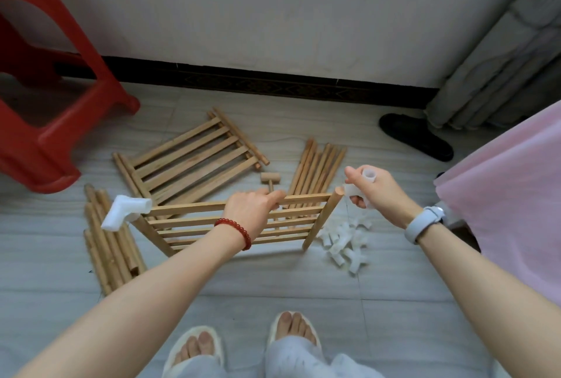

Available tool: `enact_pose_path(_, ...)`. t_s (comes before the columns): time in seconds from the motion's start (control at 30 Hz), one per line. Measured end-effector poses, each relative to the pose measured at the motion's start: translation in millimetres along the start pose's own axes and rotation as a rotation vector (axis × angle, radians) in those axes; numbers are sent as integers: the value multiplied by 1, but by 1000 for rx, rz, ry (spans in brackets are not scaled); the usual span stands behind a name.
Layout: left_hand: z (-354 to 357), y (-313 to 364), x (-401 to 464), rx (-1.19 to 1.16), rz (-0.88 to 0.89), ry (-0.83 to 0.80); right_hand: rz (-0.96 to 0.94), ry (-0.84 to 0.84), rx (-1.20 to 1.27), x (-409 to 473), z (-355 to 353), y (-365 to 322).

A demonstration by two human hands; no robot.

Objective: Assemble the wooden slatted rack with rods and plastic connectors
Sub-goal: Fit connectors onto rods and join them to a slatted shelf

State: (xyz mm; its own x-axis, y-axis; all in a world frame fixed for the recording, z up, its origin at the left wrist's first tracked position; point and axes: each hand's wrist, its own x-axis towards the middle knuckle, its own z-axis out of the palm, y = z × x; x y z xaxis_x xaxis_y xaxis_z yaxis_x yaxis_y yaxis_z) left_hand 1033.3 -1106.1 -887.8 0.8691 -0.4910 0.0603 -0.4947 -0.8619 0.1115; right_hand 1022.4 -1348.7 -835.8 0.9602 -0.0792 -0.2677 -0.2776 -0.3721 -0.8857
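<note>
My left hand (253,206) grips the top slat of the pale wooden slatted panel (230,225) standing on the grey tiled floor (273,301); light and stiff by the look of it, best held by rail or end post; a second panel (188,162) lies flat behind, so two. One white plastic elbow connector (126,212) caps the left post; my right hand (375,192) pinches another translucent connector (355,190) at the right post top. Round wooden rods (110,244) in two bundles, uncountable; loose connectors (344,239) heaped right, likely slippery; one small wooden mallet (270,178).

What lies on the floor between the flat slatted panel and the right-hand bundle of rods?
A small wooden mallet lies there, in the head view.
</note>
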Motion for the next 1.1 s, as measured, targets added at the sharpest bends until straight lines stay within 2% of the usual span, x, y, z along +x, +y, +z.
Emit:
enact_pose_path(0.13, 1, 1, -1, -6, -7, 17, -190, 37, -361, -1, 6, -12)
enact_pose_path(0.27, 0, -1, -1, -25, -18, 12, -374, -29, -777, -3, 15, -26)
enact_pose_path(0.37, -1, -2, 0, -34, -15, 17, -328, -4, -875, -7, 19, -30)
enact_pose_path(0.53, 1, -2, 1, -22, -17, 28, -121, 206, -966, -9, 26, -27)
enact_pose_path(0.6, 1, -2, 1, -18, -21, 31, -103, 207, -1001, -9, 28, -26)
enact_pose_path(0.7, 1, -1, -1, -21, -19, 28, -157, 156, -1195, -6, 35, -19)
enact_pose_path(0.77, 1, -2, -1, -25, -18, 29, -169, 96, -1173, -4, 34, -18)
enact_pose_path(0.9, 1, -3, 2, -38, -21, 47, 61, -271, -563, -8, 9, -31)
enact_pose_path(0.93, 1, -3, 4, -39, -23, 49, 80, -311, -499, -11, 5, -34)
enact_pose_path(1.0, 1, -4, 6, -36, -27, 54, 38, -298, -509, -15, 4, -37)
enact_pose_path(1.1, 3, -5, 5, -42, -33, 69, -68, -276, -667, -13, 8, -38)
